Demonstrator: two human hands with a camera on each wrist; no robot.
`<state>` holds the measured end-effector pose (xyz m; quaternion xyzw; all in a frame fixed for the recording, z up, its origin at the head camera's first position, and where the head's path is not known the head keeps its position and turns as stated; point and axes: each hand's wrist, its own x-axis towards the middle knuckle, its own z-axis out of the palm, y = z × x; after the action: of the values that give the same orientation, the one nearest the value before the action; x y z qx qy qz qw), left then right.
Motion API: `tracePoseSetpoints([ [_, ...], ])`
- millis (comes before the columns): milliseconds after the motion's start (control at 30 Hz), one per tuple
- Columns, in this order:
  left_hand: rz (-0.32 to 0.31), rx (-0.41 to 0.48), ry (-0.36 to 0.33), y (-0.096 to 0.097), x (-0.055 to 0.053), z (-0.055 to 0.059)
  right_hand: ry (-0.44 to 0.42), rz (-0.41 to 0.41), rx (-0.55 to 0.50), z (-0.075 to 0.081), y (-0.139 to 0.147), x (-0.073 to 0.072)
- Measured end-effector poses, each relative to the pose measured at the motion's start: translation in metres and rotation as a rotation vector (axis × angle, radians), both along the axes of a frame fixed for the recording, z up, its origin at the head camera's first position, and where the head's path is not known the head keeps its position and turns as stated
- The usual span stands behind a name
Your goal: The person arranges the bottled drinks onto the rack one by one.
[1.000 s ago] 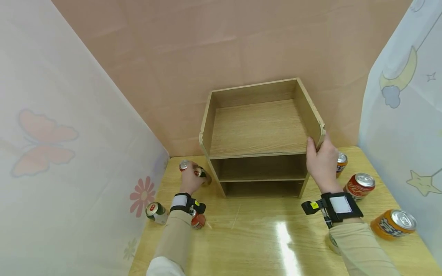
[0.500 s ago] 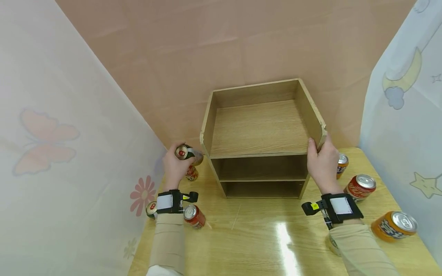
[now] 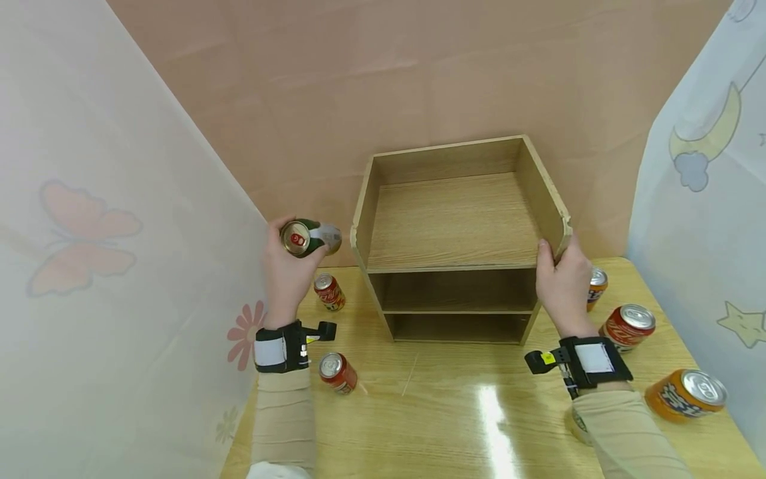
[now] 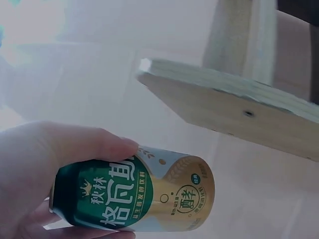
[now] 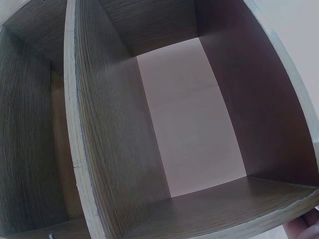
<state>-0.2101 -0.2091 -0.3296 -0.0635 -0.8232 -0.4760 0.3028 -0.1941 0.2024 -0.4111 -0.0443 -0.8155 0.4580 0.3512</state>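
Note:
My left hand (image 3: 288, 274) grips a green and gold drink can (image 4: 134, 194), raised to the left of the wooden shelf. The can lies tilted in the fingers, its lid toward me in the head view and its base toward the shelf. With the right hand (image 3: 562, 286) I hold the front corner of the shelf's right side panel, thumb on the inner face. The wooden shelf (image 3: 449, 219) has a bare top tray and two bare compartments below. In the right wrist view its side panel (image 5: 284, 214) shows above my fingertips.
Two red cans (image 3: 330, 293) (image 3: 338, 374) stand on the table left of the shelf. To the right are an orange can (image 3: 597, 287), a red can (image 3: 628, 326) and a nearer orange can (image 3: 685, 396). Another can (image 3: 578, 426) is partly behind the right sleeve. Cloth walls enclose the table.
My left hand has lifted the green and gold can off the table beside the shelf, moving it up and to the left. The right hand keeps its hold on the shelf.

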Motion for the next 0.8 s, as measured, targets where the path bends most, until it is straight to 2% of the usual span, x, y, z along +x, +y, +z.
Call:
tracePoseSetpoints([
  [200,0.061,-0.03,0.115,0.007,0.007,0.025,0.003,-0.007,0.002,-0.001,0.001,-0.001],
  [333,0.08,-0.038,0.16,0.009,0.008,0.043,0.009,-0.015,0.003,-0.001,0.001,-0.002],
  [467,0.066,-0.014,0.177,0.013,0.007,0.057,0.008,-0.014,0.003,-0.001,0.001,-0.002],
  [667,0.028,0.045,0.204,0.023,0.006,0.072,0.011,-0.004,0.001,-0.001,0.002,-0.002],
  [800,0.002,0.038,0.214,0.034,0.008,0.081,0.012,-0.011,0.001,-0.001,0.001,-0.002],
])
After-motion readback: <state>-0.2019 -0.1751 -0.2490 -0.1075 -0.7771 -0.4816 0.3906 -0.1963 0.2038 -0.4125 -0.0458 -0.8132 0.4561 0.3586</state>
